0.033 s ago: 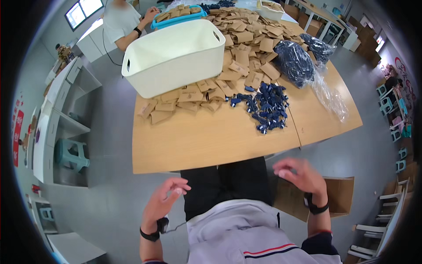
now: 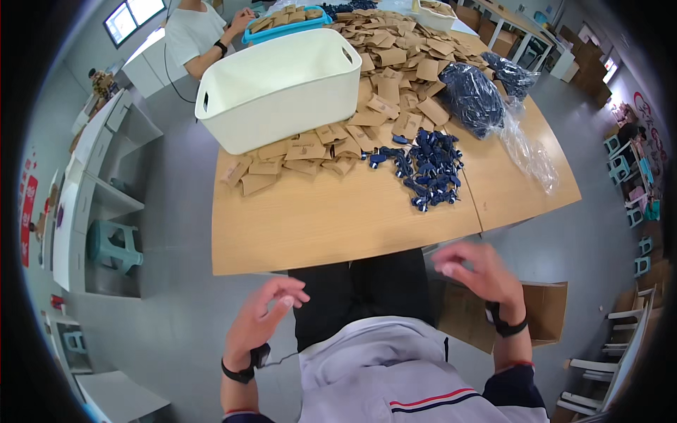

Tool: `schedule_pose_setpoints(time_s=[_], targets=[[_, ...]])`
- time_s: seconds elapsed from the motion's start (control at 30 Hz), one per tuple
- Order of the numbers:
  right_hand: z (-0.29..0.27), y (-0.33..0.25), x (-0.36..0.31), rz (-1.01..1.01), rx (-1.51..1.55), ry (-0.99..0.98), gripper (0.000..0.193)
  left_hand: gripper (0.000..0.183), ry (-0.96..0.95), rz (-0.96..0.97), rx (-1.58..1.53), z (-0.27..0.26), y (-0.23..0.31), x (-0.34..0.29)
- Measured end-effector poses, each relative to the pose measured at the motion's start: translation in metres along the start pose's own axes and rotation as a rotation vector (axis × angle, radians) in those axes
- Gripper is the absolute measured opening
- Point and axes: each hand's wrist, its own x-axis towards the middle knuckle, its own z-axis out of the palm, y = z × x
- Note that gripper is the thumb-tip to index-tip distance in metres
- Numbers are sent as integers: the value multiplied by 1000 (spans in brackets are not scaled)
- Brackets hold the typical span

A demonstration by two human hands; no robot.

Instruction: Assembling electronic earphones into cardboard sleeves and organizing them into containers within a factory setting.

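Both my hands hang in the air in front of the table's near edge, holding nothing. My left hand (image 2: 262,314) has loosely curved fingers, with the thumb apart from them. On the other side, my right hand (image 2: 485,273) is bent inward, its thumb and fingers parted. Nearest on the wooden table (image 2: 317,236) lies a pile of dark blue coiled cables (image 2: 434,169) with small connectors. Left of it, folded brown paper packets (image 2: 307,149) lie in front of a large cream plastic bin (image 2: 282,113). The bin's floor is hidden.
More brown packets (image 2: 402,53) are heaped behind. Clear plastic bags with dark contents (image 2: 472,99) lie at the right. Across the table, a person (image 2: 201,35) stands by a blue basket (image 2: 289,27) of packets. An open cardboard box (image 2: 546,314) sits on the floor by my right forearm.
My right hand has risen slightly and shifted a little left. My left hand is slightly higher. The things on the table have not been moved.
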Motion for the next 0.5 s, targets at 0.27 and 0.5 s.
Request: schedule_pose_setpoints(time_s=[0.27, 0.5], targets=[[16, 3, 164, -285, -575, 159, 28, 36, 186, 260, 611, -14, 74, 96], [21, 44, 209, -245, -807, 79, 29, 54, 509, 88, 1055, -85, 6, 160]])
